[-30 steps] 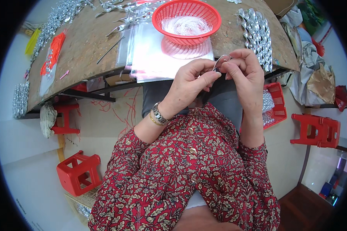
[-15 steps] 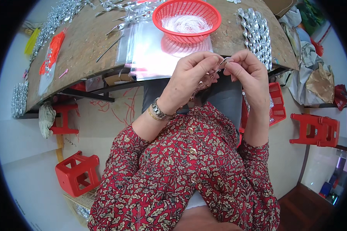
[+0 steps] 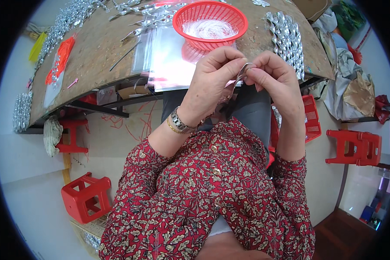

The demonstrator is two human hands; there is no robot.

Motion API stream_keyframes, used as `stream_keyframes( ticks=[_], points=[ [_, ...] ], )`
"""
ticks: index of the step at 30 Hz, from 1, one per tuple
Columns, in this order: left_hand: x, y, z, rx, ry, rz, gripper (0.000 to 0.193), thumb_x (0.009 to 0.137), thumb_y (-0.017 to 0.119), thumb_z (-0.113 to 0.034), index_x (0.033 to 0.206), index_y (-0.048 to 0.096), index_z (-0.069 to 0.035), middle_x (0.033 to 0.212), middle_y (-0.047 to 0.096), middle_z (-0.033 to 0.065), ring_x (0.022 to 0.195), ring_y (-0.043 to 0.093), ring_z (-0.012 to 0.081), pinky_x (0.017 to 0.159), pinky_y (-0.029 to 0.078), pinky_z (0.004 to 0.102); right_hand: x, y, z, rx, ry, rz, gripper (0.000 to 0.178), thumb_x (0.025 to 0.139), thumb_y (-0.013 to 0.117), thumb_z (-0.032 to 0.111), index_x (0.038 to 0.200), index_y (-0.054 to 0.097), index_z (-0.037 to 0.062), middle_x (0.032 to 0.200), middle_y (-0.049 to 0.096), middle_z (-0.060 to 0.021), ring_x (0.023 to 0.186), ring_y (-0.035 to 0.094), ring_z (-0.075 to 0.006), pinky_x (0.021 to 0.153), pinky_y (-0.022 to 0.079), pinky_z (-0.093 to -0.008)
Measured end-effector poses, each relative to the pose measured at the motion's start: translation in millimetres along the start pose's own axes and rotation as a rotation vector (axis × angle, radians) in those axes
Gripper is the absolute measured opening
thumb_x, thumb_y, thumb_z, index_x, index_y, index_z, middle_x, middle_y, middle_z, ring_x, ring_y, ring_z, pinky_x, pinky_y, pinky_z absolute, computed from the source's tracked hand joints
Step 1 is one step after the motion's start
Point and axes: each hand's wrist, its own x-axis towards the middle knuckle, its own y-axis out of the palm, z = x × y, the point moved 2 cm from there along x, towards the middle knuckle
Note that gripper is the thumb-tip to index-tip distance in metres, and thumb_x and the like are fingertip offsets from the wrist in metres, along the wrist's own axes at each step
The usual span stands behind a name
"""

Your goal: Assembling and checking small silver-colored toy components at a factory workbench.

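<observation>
My left hand (image 3: 210,82), with a watch and a gold bracelet at its wrist, pinches a shiny twisted silver strip (image 3: 239,74) between thumb and fingers. The strip curls over at its top, and its lower part hangs partly hidden behind that hand, with reddish reflections. Close on the right, my right hand (image 3: 277,82) is closed with thumb and fingertips at the same curled end. Whether a thread is also between those fingertips is too small to tell. Just beyond the hands, a red plastic basket (image 3: 177,25) holds a tangle of fine white thread (image 3: 210,29).
Clear plastic sleeves (image 3: 171,71) lie beneath the basket on the worn wooden table (image 3: 102,45). Several silver spirals (image 3: 286,41) lie at the right, others at the far left. An orange bag (image 3: 63,58) lies left. Red stools (image 3: 86,197) stand on the floor; a red crate (image 3: 311,117) sits beside my right forearm.
Both hands have shifted slightly left and the right hand has turned a little. More of the strip's curled end now shows between the fingertips.
</observation>
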Motion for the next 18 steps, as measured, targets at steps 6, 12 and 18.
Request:
stream_keyframes(
  ticks=[6, 12, 18],
  points=[
    [3.2, 2.0, -12.5, -0.007, 0.133, 0.012, 0.008, 0.090, 0.057, -0.009, 0.092, 0.060, -0.001, 0.077, 0.057, -0.0016, 0.067, 0.051, 0.0040, 0.059, 0.041, 0.0191, 3.8, 7.5, 16.2, 0.046, -0.046, 0.050, 0.009, 0.089, 0.058, 0.012, 0.089, 0.060, 0.0036, 0.074, 0.061, -0.0003, 0.066, 0.055, -0.0038, 0.057, 0.040, -0.0168],
    [10.6, 4.8, -56.9, 0.132, 0.366, 0.151, 0.009, 0.091, 0.055, -0.005, 0.096, 0.060, -0.001, 0.091, 0.062, 0.0044, 0.083, 0.059, 0.0110, 0.073, 0.048, 0.0234, 8.5, 5.8, 48.0, -0.023, -0.206, 0.049, 0.010, 0.091, 0.056, 0.012, 0.092, 0.061, 0.0031, 0.073, 0.061, -0.0008, 0.066, 0.055, -0.0035, 0.057, 0.040, -0.0162],
    [9.0, 21.4, -98.6, 0.085, 0.420, 0.027, 0.006, 0.092, 0.054, -0.006, 0.092, 0.060, -0.003, 0.078, 0.062, 0.0038, 0.070, 0.059, 0.0101, 0.064, 0.048, 0.0227, 10.9, 0.1, 73.1, -0.072, -0.425, -0.021, 0.012, 0.092, 0.052, 0.010, 0.096, 0.060, 0.0014, 0.073, 0.062, -0.0032, 0.064, 0.053, -0.0045, 0.056, 0.039, -0.0164]
  ],
)
